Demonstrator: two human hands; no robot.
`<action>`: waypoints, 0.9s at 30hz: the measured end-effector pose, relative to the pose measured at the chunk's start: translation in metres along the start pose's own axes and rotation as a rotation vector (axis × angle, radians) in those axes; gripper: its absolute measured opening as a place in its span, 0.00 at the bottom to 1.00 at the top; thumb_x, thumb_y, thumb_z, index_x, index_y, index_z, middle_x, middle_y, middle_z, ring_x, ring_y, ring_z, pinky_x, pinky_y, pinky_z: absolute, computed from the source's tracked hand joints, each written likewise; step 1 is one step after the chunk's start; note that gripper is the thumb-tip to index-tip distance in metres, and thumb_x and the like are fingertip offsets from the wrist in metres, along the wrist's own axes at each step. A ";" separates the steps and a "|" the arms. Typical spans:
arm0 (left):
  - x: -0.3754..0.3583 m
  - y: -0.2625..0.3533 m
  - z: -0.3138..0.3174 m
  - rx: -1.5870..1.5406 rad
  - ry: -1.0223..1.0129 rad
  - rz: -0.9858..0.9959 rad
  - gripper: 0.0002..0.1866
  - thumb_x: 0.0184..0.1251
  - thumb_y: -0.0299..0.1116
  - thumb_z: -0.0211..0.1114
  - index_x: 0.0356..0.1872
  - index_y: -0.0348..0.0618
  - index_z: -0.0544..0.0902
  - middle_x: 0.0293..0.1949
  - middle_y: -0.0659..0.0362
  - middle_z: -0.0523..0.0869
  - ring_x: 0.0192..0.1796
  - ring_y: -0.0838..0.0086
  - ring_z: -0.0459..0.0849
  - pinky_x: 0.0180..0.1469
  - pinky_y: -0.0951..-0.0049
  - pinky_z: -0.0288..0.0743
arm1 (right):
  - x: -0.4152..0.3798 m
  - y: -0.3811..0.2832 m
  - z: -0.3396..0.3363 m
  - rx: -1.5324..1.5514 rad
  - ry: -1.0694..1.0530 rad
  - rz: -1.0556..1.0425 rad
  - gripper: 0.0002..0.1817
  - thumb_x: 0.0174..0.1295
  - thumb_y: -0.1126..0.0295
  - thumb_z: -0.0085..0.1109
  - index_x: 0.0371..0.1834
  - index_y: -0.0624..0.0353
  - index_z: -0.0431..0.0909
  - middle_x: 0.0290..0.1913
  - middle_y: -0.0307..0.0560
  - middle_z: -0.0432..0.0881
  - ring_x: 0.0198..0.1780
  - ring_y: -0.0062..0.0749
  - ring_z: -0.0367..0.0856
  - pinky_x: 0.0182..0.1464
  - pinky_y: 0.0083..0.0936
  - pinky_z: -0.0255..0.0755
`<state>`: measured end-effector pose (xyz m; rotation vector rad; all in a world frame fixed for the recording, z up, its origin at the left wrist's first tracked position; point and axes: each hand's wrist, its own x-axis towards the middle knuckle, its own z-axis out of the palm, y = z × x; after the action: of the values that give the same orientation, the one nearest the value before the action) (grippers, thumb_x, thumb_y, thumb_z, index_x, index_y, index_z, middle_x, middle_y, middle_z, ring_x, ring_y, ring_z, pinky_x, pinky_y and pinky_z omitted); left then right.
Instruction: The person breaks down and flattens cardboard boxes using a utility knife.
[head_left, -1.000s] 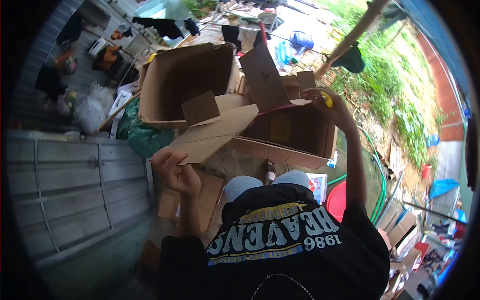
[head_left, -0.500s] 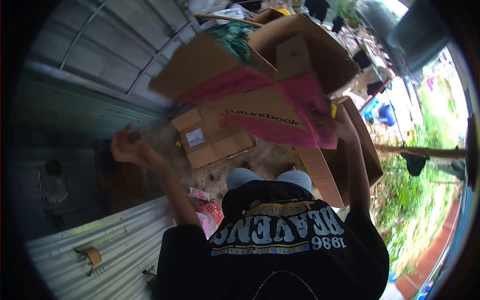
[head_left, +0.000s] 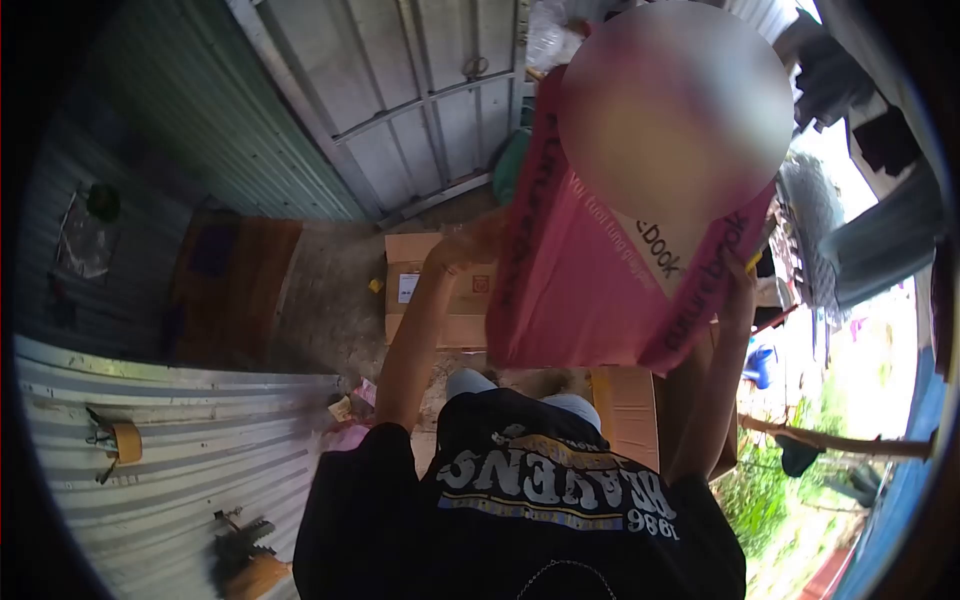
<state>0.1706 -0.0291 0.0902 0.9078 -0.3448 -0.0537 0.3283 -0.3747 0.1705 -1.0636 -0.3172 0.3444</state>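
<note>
A pink and tan cardboard box [head_left: 575, 305] printed with "futurebook" is held up in front of my chest, and a round blur covers its upper part. My left hand [head_left: 472, 248] presses on the box's left side, with its fingertips partly hidden at the edge. On the right side, my right hand [head_left: 738, 288] grips the box's edge. A small yellow object [head_left: 754, 262] shows by the right fingers; I cannot make out its kind. Below my left hand, a flattened brown carton [head_left: 455, 330] with a white label lies on the floor.
Another open brown carton [head_left: 628, 412] stands by my legs at the right. A grey metal door [head_left: 420, 100] stands ahead, corrugated metal sheeting [head_left: 200, 410] lies along the left, and a wooden pole [head_left: 840, 440] runs at the right. Dark clothes [head_left: 885, 140] hang at the upper right.
The box has turned from its open flaps to a broad pink face and is now raised nearer. My left hand, free before, has come onto its left side. The view has swung left.
</note>
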 end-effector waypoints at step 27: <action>-0.027 -0.252 -0.088 0.076 1.727 -0.120 0.33 0.55 0.21 0.52 0.62 0.49 0.50 0.51 0.53 0.69 0.47 0.68 0.75 0.44 0.71 0.73 | 0.245 0.330 0.078 -1.135 -1.115 0.143 0.26 0.51 0.70 0.53 0.55 0.51 0.61 0.37 0.59 0.76 0.41 0.56 0.74 0.39 0.39 0.67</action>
<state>0.1979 -0.1127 -0.1628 0.7636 1.3152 0.6133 0.4767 -0.0637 -0.0668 -1.9258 -1.5667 0.9347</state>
